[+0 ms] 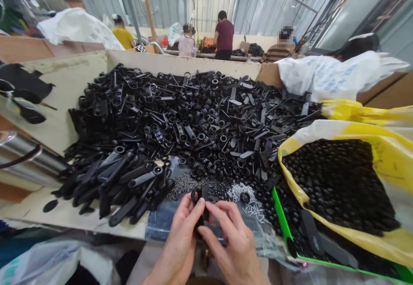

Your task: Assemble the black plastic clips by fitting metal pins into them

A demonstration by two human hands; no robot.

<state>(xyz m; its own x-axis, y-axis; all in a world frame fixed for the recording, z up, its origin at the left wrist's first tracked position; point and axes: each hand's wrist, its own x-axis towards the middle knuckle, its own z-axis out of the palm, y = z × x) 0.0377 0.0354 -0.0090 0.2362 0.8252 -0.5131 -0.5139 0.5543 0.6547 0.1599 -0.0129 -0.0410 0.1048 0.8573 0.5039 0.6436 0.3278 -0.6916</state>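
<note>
My left hand [181,237] is closed around a black plastic part with a ring at one end [194,196], near the table's front edge. The fingers of my right hand [234,240] pinch at the same part from the other side. The fingers hide much of its lower portion. Just beyond my hands, small dark metal pieces [184,186] lie in a heap on a blue cloth [161,224]. To the right of these is a pile of silver screws or pins [240,192].
A large heap of black plastic parts [155,104] fills the walled table. Long black pieces [125,186] lie front left, beside a steel flask [24,156]. On the right, a yellow-and-white sack [309,132] holds small black balls, next to a green-edged tray [280,216]. Several people are farther back.
</note>
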